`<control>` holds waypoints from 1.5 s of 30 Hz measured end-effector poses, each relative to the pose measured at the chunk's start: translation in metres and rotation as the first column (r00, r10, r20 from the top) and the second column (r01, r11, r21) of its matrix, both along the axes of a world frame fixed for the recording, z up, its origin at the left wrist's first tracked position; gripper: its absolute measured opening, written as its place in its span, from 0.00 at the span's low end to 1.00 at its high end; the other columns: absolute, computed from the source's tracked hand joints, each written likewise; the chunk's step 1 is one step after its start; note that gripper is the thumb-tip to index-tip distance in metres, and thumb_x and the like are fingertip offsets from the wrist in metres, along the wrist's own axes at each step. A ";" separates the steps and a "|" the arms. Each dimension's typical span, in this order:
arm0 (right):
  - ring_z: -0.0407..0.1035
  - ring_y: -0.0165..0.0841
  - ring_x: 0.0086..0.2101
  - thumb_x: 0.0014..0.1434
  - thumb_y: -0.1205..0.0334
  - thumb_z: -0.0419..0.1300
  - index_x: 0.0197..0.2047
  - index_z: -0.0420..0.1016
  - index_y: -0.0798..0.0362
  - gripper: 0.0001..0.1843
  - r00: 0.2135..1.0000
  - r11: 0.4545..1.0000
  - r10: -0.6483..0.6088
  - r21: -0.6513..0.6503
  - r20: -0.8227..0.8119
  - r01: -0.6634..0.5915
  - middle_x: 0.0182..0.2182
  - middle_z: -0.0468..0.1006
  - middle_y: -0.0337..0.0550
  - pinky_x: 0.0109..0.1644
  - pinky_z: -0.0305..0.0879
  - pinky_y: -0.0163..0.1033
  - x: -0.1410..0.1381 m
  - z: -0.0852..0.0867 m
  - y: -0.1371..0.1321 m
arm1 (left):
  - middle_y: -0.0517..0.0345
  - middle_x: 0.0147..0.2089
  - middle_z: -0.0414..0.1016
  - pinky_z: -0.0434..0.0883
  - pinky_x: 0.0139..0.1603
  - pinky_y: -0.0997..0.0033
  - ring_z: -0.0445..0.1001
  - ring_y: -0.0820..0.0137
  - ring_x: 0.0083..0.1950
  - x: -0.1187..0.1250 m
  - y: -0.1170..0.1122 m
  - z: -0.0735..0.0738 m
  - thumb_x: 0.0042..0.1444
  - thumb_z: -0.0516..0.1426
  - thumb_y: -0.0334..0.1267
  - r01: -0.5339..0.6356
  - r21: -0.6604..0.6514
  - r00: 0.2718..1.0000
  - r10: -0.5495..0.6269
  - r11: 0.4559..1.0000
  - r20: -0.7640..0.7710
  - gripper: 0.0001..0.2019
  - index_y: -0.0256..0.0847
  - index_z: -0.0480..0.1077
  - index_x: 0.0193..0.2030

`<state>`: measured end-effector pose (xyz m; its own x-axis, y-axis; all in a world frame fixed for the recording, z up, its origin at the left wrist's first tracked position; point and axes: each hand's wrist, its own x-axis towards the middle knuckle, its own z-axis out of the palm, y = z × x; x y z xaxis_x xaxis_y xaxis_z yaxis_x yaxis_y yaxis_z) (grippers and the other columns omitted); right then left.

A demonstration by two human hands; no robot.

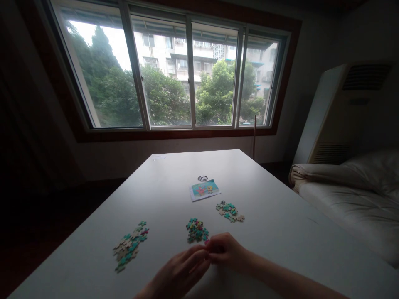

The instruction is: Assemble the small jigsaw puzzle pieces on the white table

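Note:
My left hand (pixel 183 268) and my right hand (pixel 227 251) meet at their fingertips, low over the white table (pixel 264 232). The right fingers are closed in a pinch, with a small pink jigsaw piece (pixel 207 242) showing at their tips. The left fingers are bent and pressed together against the right fingertips; what lies between them is hidden. Just beyond the hands is a heap of jigsaw pieces (pixel 196 229) in teal, yellow and pink. To the left lies a longer spread of jigsaw pieces (pixel 129 247), some teal, some bare beige.
A third group of jigsaw pieces (pixel 230 211) lies right of centre. Farther back is a picture sheet (pixel 204 190) with pink and yellow cartoon figures, and a dark-rimmed round mark (pixel 202 178) behind it. A pale sofa (pixel 343 199) stands to the right, the window (pixel 168 74) ahead.

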<state>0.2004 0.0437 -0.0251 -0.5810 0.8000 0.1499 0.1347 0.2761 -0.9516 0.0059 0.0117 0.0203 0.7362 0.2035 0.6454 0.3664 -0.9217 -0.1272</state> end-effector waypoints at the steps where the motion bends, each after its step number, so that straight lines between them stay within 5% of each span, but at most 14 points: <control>1: 0.51 0.22 0.22 0.52 0.55 0.62 0.28 0.74 0.60 0.14 1.000 1.000 -0.004 -0.002 0.002 0.004 0.18 0.59 0.32 0.25 0.48 0.29 0.000 0.001 0.000 | 0.54 0.42 0.75 0.73 0.48 0.83 0.73 0.76 0.47 0.000 0.000 0.000 0.65 0.45 0.28 -0.004 0.019 1.000 0.004 1.000 0.001 0.12 0.36 0.66 0.48; 12: 0.53 0.22 0.22 0.46 0.70 0.57 0.26 0.73 0.59 0.04 0.997 0.999 -0.048 0.011 0.057 0.048 0.18 0.62 0.31 0.25 0.49 0.28 0.000 0.004 -0.001 | 0.51 0.42 0.75 0.74 0.47 0.75 0.73 0.71 0.46 -0.008 0.009 -0.018 0.63 0.49 0.31 -0.013 -0.023 0.999 0.012 1.000 -0.029 0.09 0.35 0.68 0.46; 22: 0.54 0.23 0.22 0.46 0.69 0.58 0.26 0.73 0.59 0.03 0.994 0.998 -0.058 0.026 0.096 0.056 0.18 0.63 0.32 0.25 0.50 0.28 0.000 0.009 -0.002 | 0.55 0.38 0.74 0.74 0.40 0.79 0.74 0.75 0.39 -0.012 0.012 -0.029 0.64 0.49 0.33 -0.017 -0.093 0.998 0.023 0.996 0.064 0.10 0.38 0.69 0.47; 32: 0.55 0.24 0.22 0.51 0.61 0.60 0.28 0.76 0.59 0.09 0.997 1.000 -0.014 -0.020 0.078 0.016 0.18 0.64 0.33 0.26 0.52 0.29 0.002 0.009 -0.001 | 0.54 0.40 0.75 0.74 0.38 0.77 0.74 0.73 0.38 -0.016 0.011 -0.024 0.64 0.49 0.32 -0.037 0.030 0.999 0.036 0.999 0.036 0.11 0.39 0.68 0.49; 45: 0.52 0.22 0.21 0.51 0.58 0.60 0.25 0.71 0.58 0.12 0.995 0.997 0.013 0.074 0.101 -0.021 0.18 0.61 0.32 0.24 0.49 0.29 0.001 0.008 -0.001 | 0.54 0.34 0.74 0.73 0.32 0.75 0.71 0.72 0.32 -0.016 0.012 -0.028 0.63 0.49 0.31 -0.020 -0.084 0.999 0.018 0.996 -0.027 0.10 0.33 0.66 0.50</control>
<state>0.2018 0.0429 -0.0168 -0.6095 0.7786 0.1493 0.2232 0.3492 -0.9101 -0.0105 0.0234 -0.0074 0.7484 0.2705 0.6056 0.3812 -0.9226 -0.0591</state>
